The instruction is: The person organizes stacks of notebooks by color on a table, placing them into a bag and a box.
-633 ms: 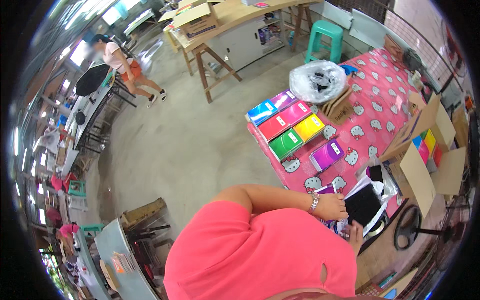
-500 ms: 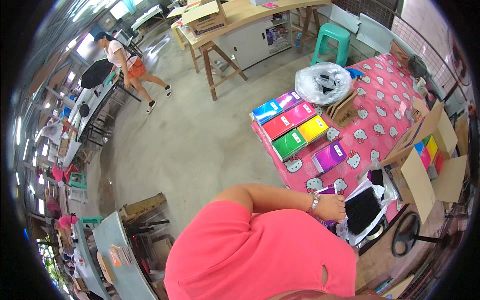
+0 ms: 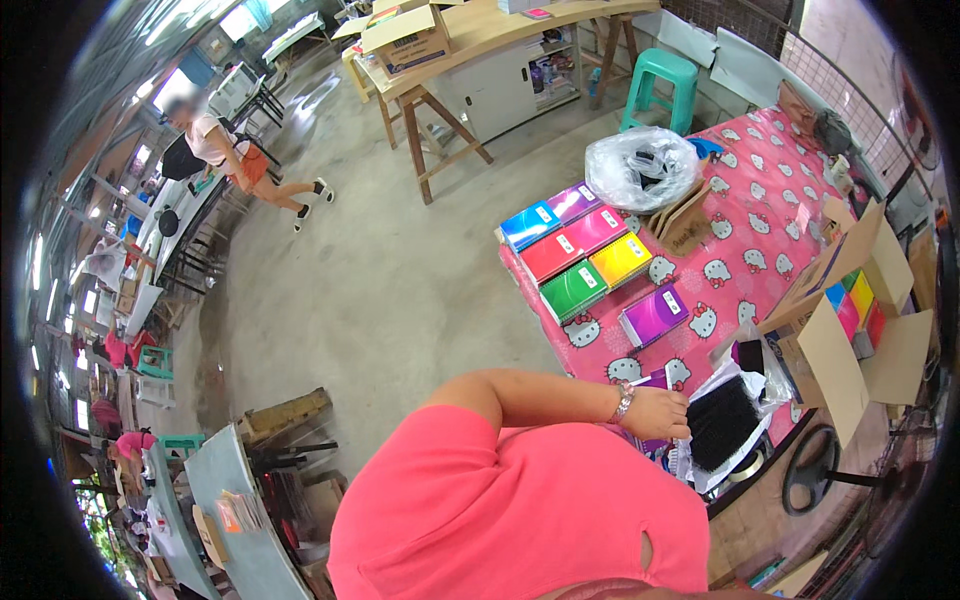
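My left hand (image 3: 660, 412), with a bracelet at the wrist, lies over a purple notebook (image 3: 655, 378) at the table's near edge. Its fingers are curled together beside an opened white wrapper (image 3: 682, 462); what they grip is hidden. In that wrapper lies a bundle of thin black strands or strips (image 3: 722, 425). A single purple spiral notebook stack (image 3: 654, 315) sits just beyond. Farther off are grouped stacks of blue (image 3: 530, 226), red (image 3: 551, 257), green (image 3: 573, 290) and yellow (image 3: 621, 260) notebooks. My right hand does not show.
An open cardboard box (image 3: 855, 350) holding colourful notebooks stands at the right. A clear plastic bag (image 3: 645, 168) and brown cardboard pieces (image 3: 684, 222) lie on the pink tablecloth (image 3: 755, 215). Beyond are a green stool (image 3: 662, 88) and a wooden workbench (image 3: 540, 22). A person (image 3: 225, 150) walks at left.
My left hand stays in nearly the same place, its fingers shifting slightly by the wrapper. The person at the far left has moved a little leftward. The view shifts slightly.
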The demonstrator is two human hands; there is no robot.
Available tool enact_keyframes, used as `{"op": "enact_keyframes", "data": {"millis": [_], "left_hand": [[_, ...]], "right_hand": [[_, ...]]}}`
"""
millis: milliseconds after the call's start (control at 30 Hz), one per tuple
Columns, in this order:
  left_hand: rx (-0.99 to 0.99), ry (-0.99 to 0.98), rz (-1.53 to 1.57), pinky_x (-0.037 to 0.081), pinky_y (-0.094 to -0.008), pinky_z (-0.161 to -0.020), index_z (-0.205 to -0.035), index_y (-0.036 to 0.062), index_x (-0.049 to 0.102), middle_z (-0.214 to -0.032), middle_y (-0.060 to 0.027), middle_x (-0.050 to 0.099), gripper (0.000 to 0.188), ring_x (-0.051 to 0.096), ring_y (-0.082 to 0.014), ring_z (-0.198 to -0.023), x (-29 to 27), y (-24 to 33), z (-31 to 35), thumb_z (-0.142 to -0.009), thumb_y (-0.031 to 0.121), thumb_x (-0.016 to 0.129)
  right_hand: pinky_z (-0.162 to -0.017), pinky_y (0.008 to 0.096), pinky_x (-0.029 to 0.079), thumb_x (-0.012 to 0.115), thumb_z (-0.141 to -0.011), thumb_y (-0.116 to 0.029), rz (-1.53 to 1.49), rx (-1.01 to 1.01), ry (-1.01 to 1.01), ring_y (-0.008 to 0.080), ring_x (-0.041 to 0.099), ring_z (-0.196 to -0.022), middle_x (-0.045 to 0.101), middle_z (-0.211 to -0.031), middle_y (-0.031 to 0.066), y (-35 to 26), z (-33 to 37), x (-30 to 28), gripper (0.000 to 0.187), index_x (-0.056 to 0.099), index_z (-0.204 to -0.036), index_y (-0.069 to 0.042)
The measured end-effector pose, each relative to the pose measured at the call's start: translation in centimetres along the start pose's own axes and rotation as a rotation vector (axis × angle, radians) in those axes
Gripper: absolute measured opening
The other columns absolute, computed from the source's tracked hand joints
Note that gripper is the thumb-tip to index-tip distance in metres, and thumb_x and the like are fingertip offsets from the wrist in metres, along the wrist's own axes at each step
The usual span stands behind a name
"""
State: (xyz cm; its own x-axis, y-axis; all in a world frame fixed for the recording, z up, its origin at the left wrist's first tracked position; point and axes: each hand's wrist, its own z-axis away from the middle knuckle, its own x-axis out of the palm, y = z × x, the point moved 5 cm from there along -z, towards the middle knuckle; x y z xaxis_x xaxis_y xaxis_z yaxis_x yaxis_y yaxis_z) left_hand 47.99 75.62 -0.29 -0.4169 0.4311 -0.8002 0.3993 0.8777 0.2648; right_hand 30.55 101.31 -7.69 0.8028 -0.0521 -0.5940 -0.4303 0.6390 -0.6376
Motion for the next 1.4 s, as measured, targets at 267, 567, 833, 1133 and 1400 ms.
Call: {"op": "enact_keyframes", "data": {"millis": [267, 567, 833, 1133, 1400], "left_hand": [[-0.083, -0.018, -0.134, 0.021, -0.0669, -0.108, -0.088, 0.0130, 0.059, -0.091, -0.0040, 0.062, 0.024, 0.053, -0.0265, -0.117, -0.5, 0.4, 0.9, -0.084, 0.036, 0.064], [-0.553, -0.077, -0.265, 0.010, -0.0788, -0.103, -0.094, 0.0188, 0.063, -0.103, -0.0056, 0.057, 0.026, 0.049, -0.0246, -0.119, 1.0, -1.1, 2.8, -0.080, 0.041, 0.065], [-0.514, 0.038, -0.284, 0.033, -0.0569, -0.096, -0.094, 0.0193, 0.060, -0.104, -0.0045, 0.055, 0.028, 0.052, -0.0218, -0.106, -0.3, 0.6, 2.5, -0.077, 0.039, 0.070], [-0.530, 0.059, -0.261, 0.035, -0.0522, -0.090, -0.095, 0.0158, 0.058, -0.104, -0.0056, 0.054, 0.034, 0.052, -0.0238, -0.101, -1.0, 1.0, 2.2, -0.076, 0.040, 0.071], [-0.511, 0.048, -0.229, 0.036, -0.0482, -0.088, -0.096, 0.0151, 0.058, -0.098, -0.0041, 0.054, 0.037, 0.052, -0.0226, -0.099, -1.2, 0.2, 2.5, -0.073, 0.040, 0.073]], "right_hand": [[-0.091, 0.0339, 0.041, 0.064, -0.077, -0.034, -0.382, -0.047, 0.139, 0.0225, 0.054, -0.103, 0.059, -0.110, 0.0111, -6.6, -1.2, -9.1, 0.049, 0.061, -0.112, 0.000], [-0.100, 0.0356, 0.036, 0.070, -0.068, -0.046, -0.619, -0.399, -0.547, 0.0243, 0.051, -0.114, 0.053, -0.123, 0.0108, -17.2, -8.2, 0.7, 0.063, 0.063, -0.111, -0.001], [-0.097, 0.0340, 0.039, 0.071, -0.064, -0.044, -0.153, -0.395, -0.353, 0.0223, 0.053, -0.110, 0.051, -0.116, 0.0094, -17.1, -10.0, 0.6, 0.061, 0.061, -0.102, 0.003], [-0.096, 0.0342, 0.039, 0.073, -0.066, -0.040, -0.306, -0.389, -0.359, 0.0223, 0.051, -0.108, 0.049, -0.113, 0.0082, -17.1, -10.3, 0.3, 0.055, 0.063, -0.102, 0.000], [-0.096, 0.0324, 0.037, 0.070, -0.069, -0.036, -0.631, -0.332, -0.480, 0.0192, 0.049, -0.107, 0.047, -0.108, 0.0042, -18.0, -9.1, 0.4, 0.049, 0.061, -0.103, -0.002]]}}
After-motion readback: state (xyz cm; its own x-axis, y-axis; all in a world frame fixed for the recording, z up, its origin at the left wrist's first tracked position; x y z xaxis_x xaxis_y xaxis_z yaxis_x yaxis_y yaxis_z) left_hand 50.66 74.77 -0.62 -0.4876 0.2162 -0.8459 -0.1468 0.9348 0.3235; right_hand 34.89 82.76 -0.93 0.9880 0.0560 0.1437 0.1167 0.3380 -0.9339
